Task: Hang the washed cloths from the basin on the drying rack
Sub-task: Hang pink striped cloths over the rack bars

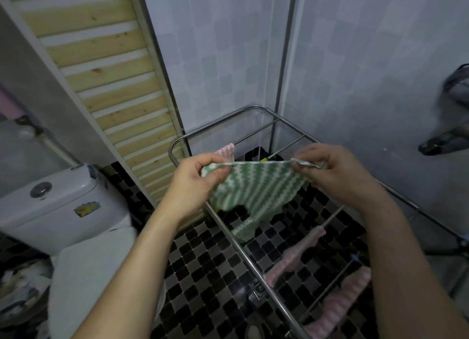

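The green-and-white striped cloth point(256, 186) is stretched out flat above the left side of the drying rack point(253, 107), not yet resting on any bar. The left hand point(200, 178) pinches its top left corner between thumb and curled fingers. The right hand point(327, 171) pinches the top right corner, where a bunched bit of fabric hides the fingertips. The cloth's lower edge hangs ragged and uneven, covering part of the rack's left rail.

Three pink striped cloths are on the rack: one point(225, 152) at its far left corner, mostly hidden behind the left hand, and two point(297, 257) point(340, 303) draped over bars at its near end, the nearest cut off by the right forearm. The rack's near end runs out of view.

Left of the rack stands a toilet tank point(63, 206), and beyond that a round vessel point(17, 293) of pale crumpled things (too blurred to identify). Right of the rack, a dark smeared shape point(446, 135) cannot be made out.
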Available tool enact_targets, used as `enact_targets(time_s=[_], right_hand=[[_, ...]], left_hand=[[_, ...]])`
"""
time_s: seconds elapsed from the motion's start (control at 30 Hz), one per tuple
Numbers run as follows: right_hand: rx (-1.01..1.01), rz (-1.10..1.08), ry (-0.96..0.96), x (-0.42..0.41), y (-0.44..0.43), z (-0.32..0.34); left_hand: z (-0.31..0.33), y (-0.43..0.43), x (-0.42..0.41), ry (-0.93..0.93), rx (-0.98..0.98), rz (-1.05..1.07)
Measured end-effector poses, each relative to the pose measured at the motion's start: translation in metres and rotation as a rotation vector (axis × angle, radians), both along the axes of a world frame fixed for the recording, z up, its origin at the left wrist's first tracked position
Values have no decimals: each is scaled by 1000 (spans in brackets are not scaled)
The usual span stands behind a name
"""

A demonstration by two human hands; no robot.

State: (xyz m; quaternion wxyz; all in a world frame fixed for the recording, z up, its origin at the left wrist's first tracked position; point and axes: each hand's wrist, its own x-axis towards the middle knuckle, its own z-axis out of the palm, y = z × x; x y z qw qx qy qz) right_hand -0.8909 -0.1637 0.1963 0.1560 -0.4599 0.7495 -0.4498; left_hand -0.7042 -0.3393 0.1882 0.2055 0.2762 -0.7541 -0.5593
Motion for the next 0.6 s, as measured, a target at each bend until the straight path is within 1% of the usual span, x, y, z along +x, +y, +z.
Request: enact_targets(time_s=[0.07, 0.13, 0.2, 0.27, 0.43, 0.53, 0.6], right_hand=[[-75, -17, -196, 3, 2, 3], [-168, -121, -396, 7, -1, -5], [-212, -218, -472, 9, -1, -15], [-206, -267, -409, 3, 2, -24], [-131, -403, -143, -29, 20, -31], [-94, -465, -85, -55, 29, -43], [-68, -506, -85, -83, 34, -53]], left_hand=[[0, 2, 2, -14, -31, -44], [-4, 2, 3, -27, -17, -84], [-7, 4, -1, -57, -12, -119], [-12, 9, -8, -67, 1, -149], [-21, 30, -38, -112, 34, -301], [-27, 43, -62, -130, -27, -330], [-35, 53, -87, -134, -52, -310]])
